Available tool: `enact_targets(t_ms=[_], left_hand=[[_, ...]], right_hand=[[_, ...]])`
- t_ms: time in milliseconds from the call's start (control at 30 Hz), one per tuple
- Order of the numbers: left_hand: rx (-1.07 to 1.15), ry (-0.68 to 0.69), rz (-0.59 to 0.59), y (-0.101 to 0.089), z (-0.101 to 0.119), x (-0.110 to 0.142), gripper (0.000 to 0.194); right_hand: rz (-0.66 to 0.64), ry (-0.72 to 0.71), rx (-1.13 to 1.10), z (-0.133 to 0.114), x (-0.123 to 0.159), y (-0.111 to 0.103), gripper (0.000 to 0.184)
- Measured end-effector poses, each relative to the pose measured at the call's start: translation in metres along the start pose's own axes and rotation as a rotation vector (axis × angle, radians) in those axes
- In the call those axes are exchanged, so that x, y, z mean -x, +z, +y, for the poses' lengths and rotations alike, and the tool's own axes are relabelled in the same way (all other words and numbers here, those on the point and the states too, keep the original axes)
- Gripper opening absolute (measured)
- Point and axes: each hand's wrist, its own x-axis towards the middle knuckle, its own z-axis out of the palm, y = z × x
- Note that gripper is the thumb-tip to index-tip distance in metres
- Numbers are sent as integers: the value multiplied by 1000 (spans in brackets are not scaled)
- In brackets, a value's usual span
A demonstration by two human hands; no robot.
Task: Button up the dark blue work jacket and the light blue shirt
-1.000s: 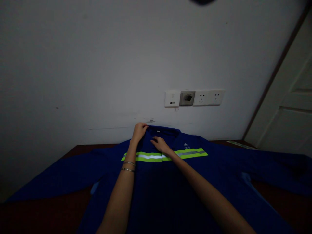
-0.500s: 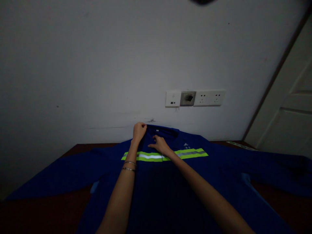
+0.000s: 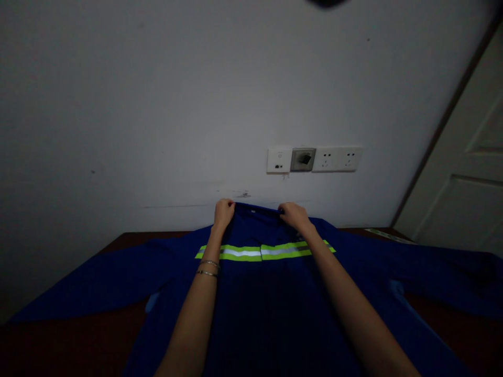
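Observation:
A blue work jacket (image 3: 243,293) lies spread front side up, its sleeves stretched out to both sides. Across its chest runs a yellow-green reflective strip (image 3: 239,253), split at the front opening. The collar (image 3: 257,208) is at the far end by the wall, with a small white label inside. My left hand (image 3: 224,213) is closed, pinching the collar's left end. At the collar's right end my right hand (image 3: 294,215) is closed on the fabric too, its fingertips partly hidden. My right forearm covers part of the strip and most of the chest logo.
The jacket rests on a dark red table (image 3: 74,340) pushed against a white wall (image 3: 176,104). A row of wall sockets (image 3: 338,158) sits above the collar. On the right are a pale door (image 3: 467,199) and a flat printed strip (image 3: 389,235) near the table's back edge.
My right hand has moved right and up from the neck opening to the collar's right end and closed on it. My left hand keeps its pinch, almost unmoved.

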Motion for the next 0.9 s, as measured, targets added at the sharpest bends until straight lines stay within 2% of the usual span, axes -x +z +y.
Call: enact_targets(t_ms=[133,233,300,367,433,500,567,633,767,900], left_hand=[[-29,-44,-44,-1,-1,3,24],[-108,-76,-36,-7,11,5,25],[-170,-80,-5,-14,29,7,27],[-188,-47,-34,-18,54,10,25],[-132,33,-224,-17,81,17,19],[-73,125,-424,-7,102,28,19],[-58,193,-509,10,114,40,26],[-13,231,-560,30,117,50,30],[125,252,-551,61,108,57,27],[175,249,-499,71,103,56,20]], right_hand=[[-51,57,-20,12,-3,-2,28],[-55,67,-59,13,-4,-4,31],[-48,79,-67,11,-4,-5,33],[-43,90,-58,8,-3,-6,36],[-34,99,-41,5,-2,-6,39],[-19,102,-28,3,-2,-6,40],[-1,108,-20,3,-2,-5,40],[26,111,-15,2,-2,-5,40],[93,102,-26,2,-1,-4,40],[128,129,-52,1,0,-6,38]])
